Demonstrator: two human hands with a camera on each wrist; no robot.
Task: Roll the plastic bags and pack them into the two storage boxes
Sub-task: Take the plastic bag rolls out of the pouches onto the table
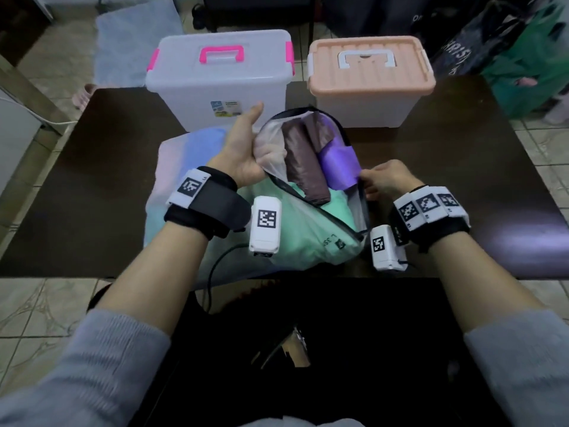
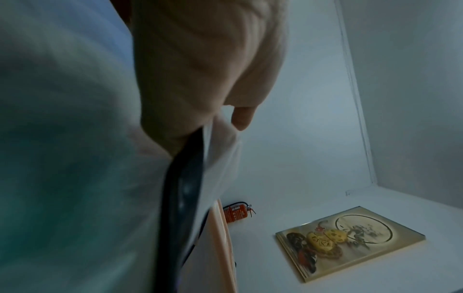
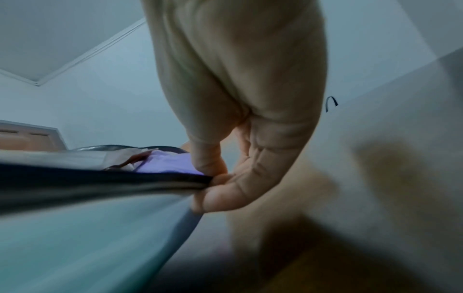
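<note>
where legible, green bag (image 1: 320,232) print reads "l ss"; box sticker (image 1: 224,108) unreadable

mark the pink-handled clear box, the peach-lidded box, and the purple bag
clear plastic storage box with pink handle (image 1: 215,87), head view, front wall.
white storage box with peach lid (image 1: 369,72), head view, lid top.
purple plastic bag (image 1: 337,167), head view, its middle.

The tabletop (image 1: 462,167) is dark and glossy, with a soft sheen of reflected light. At its far edge the clear box (image 1: 215,97) is frosted, translucent plastic with glossy pink plastic handle and clips; right of that box, the peach-lidded box (image 1: 369,87) has a matt, ribbed plastic lid and a white plastic handle. In front of the clear box, the zip pouch (image 1: 308,192) is thin, clear, shiny film edged with a dark band. Inside the pouch lie a smooth brown plastic bag (image 1: 303,167), a glossy purple one (image 1: 337,164) and a mint green one (image 1: 308,238). Pale, thin plastic sheets (image 1: 181,161) lie left of the pouch. Floor tiles (image 1: 40,306) look glazed. Sleeves (image 1: 92,374) look soft, fuzzy grey cloth.
</note>
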